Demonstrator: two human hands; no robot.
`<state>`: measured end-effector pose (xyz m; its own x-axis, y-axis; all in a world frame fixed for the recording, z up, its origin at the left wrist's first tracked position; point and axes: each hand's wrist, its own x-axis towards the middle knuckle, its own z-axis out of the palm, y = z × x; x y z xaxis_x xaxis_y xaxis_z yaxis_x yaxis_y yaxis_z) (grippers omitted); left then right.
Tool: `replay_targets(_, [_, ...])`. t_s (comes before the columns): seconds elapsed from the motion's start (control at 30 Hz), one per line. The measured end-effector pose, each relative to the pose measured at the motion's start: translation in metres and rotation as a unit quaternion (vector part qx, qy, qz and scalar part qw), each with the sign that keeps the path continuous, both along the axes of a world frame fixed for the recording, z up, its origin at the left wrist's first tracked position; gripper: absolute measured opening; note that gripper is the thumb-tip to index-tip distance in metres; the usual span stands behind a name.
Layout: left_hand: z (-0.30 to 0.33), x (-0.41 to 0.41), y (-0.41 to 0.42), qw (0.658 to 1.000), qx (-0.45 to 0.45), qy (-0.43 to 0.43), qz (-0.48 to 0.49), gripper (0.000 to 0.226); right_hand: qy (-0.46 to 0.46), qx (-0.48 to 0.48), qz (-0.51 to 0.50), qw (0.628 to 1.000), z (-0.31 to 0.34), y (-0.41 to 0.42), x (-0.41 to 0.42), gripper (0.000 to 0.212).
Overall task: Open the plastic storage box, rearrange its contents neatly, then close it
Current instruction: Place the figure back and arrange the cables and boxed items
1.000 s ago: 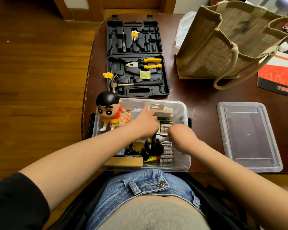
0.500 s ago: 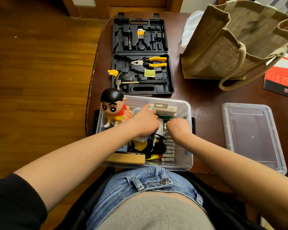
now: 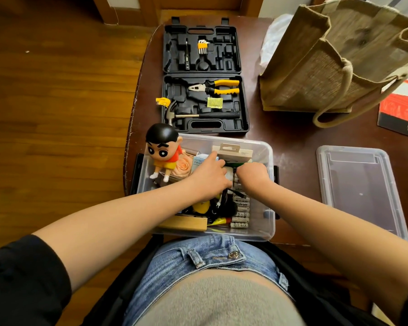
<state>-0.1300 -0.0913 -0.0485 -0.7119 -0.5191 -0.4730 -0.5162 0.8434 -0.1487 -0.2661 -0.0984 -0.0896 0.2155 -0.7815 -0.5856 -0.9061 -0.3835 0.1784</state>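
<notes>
The clear plastic storage box [image 3: 260,235] stands open at the table's near edge, with its lid [image 3: 358,189] lying flat to the right. Both hands are inside the box. My left hand [image 3: 210,177] rests on a small white-and-blue box [image 3: 201,161], forefinger stretched toward a white carded package [image 3: 233,152] at the far wall. My right hand [image 3: 252,175] is curled downward over the far end of a row of batteries [image 3: 242,209]; what its fingers hold is hidden. A cartoon boy figurine [image 3: 161,151] stands in the far left corner beside a peach rose [image 3: 183,167].
An open black tool case [image 3: 203,78] with pliers and a hammer lies just behind the box. A jute bag [image 3: 335,57] stands at the back right, a red-and-black book [image 3: 403,111] beyond the lid. The table's left edge drops to a wooden floor [image 3: 57,102].
My right hand has slid away from me along the battery row to the far end, ending close beside my left hand. My left hand has barely moved.
</notes>
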Motion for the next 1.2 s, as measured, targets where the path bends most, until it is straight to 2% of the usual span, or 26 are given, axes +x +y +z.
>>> replay_targets(0.2, [0.006,-0.001,-0.003,1.000,0.005,-0.027,0.007,0.026,-0.066,0.020,-0.024,0.997,0.016,0.007,-0.011,0.021])
replay_targets(0.37, [0.018,-0.005,-0.009,0.987,0.066,-0.148,0.007,0.051,-0.113,0.125,-0.062,0.984,0.019,0.020,-0.011,0.012])
replay_targets(0.47, [0.021,-0.003,-0.013,0.993,0.041,-0.108,-0.019,0.040,-0.125,0.143,-0.072,0.979,0.018,0.026,-0.009,0.021])
replay_targets(0.6, [0.019,0.010,-0.018,0.999,0.022,-0.033,0.012,0.039,-0.152,0.170,-0.116,0.967,0.016,0.029,-0.006,0.020])
replay_targets(0.77, [0.017,0.036,-0.028,0.990,-0.004,0.094,0.103,0.059,-0.265,0.243,-0.216,0.908,0.005,0.038,-0.002,0.026])
replay_targets(0.87, [0.015,0.043,-0.028,0.985,-0.028,0.120,0.119,0.062,-0.311,0.241,-0.265,0.880,-0.006,0.044,0.016,0.047])
replay_targets(1.03, [0.012,0.052,-0.022,0.975,0.005,0.159,0.155,0.061,-0.258,0.173,-0.223,0.924,-0.021,0.046,0.055,0.078])
replay_targets(1.1, [0.011,0.053,-0.021,0.972,0.029,0.164,0.169,0.061,-0.249,0.123,-0.219,0.936,-0.024,0.048,0.063,0.070])
replay_targets(1.2, [0.010,0.054,-0.020,0.966,0.040,0.179,0.185,0.061,-0.277,0.103,-0.240,0.925,-0.023,0.050,0.064,0.054])
